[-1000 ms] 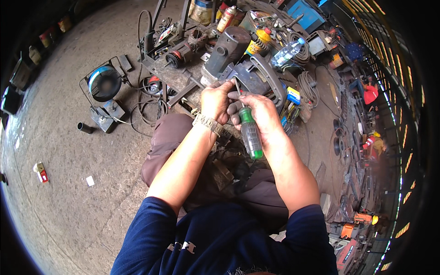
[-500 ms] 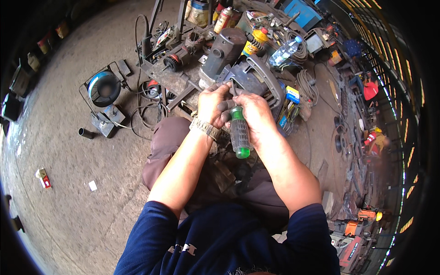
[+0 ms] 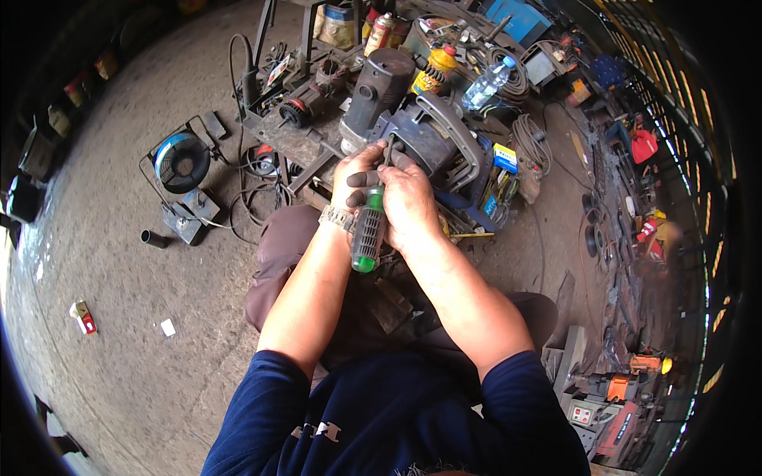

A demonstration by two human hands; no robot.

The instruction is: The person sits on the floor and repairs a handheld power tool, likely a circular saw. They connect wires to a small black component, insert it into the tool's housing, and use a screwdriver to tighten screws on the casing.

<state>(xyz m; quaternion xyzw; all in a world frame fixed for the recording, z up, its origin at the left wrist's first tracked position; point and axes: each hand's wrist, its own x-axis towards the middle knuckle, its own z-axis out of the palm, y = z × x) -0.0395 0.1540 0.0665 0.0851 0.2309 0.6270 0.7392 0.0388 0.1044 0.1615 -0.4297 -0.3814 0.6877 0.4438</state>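
A screwdriver (image 3: 367,234) with a green and black ribbed handle is in my right hand (image 3: 409,202). Its shaft points away from me, toward a dark power tool (image 3: 425,135) with a motor housing and a loop handle, and its tip is hard to make out. My left hand (image 3: 347,176), with a watch (image 3: 337,217) on the wrist, is closed beside the shaft at the tool's near edge. What its fingers pinch there is hidden. Dark, soiled fingertips curl round the top of the screwdriver handle.
Beyond the tool stand a yellow bottle (image 3: 433,70), a spray can (image 3: 379,33) and a clear water bottle (image 3: 487,83). A dismantled motor part (image 3: 295,110) lies on the metal bench at left. On the floor are a fan (image 3: 182,163) and loose cables (image 3: 248,202). Coiled cable (image 3: 533,147) lies right.
Both hands and the screwdriver have shifted left in the picture. The screwdriver's handle end now leans to the left, where before it leaned slightly right. The power tool has barely moved in view.
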